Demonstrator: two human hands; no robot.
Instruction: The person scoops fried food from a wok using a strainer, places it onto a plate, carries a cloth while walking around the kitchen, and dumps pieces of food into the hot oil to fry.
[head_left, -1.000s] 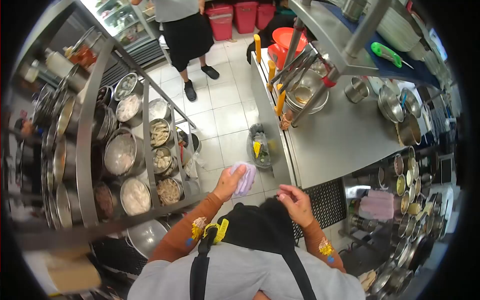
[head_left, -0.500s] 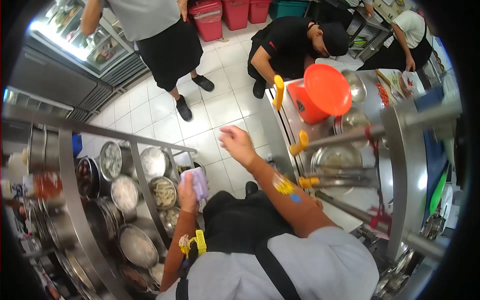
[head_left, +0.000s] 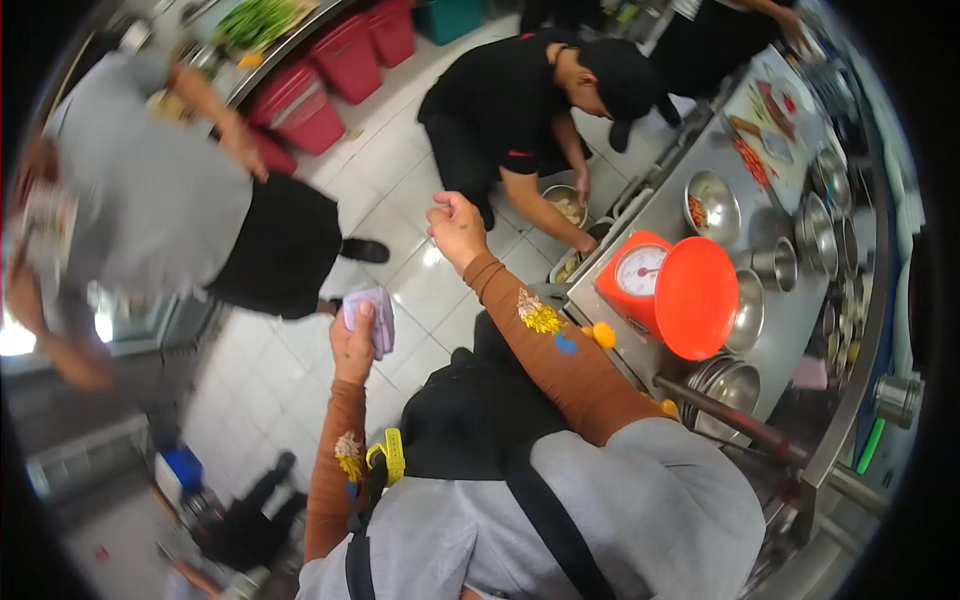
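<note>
My left hand [head_left: 355, 350] is wrapped round a folded lavender cloth [head_left: 380, 322], thumb on top, out in front of my body. The cloth's folded layers show at its right side. Over the tiled floor my right hand [head_left: 460, 232] is raised, fingers loosely bent and somewhat apart, with nothing seen in it. To the right of that hand, a red dial scale [head_left: 640, 272] with a round orange-red pan [head_left: 697, 298] stands on the steel counter [head_left: 600, 290]. Neither hand touches it.
A co-worker in black [head_left: 500, 110] bends at the counter's end, a hand near a metal bowl [head_left: 565, 205]. Another person in a grey shirt [head_left: 150, 180] stands at left. Steel bowls [head_left: 712, 208] and a cutting board [head_left: 765, 120] lie on the counter. Red bins [head_left: 300, 110] stand behind.
My view has turned and moved forward; the rack of pots at left is out of sight and the scale appears closer. The cloth stays in my left hand. The grey-shirted person now appears further left.
</note>
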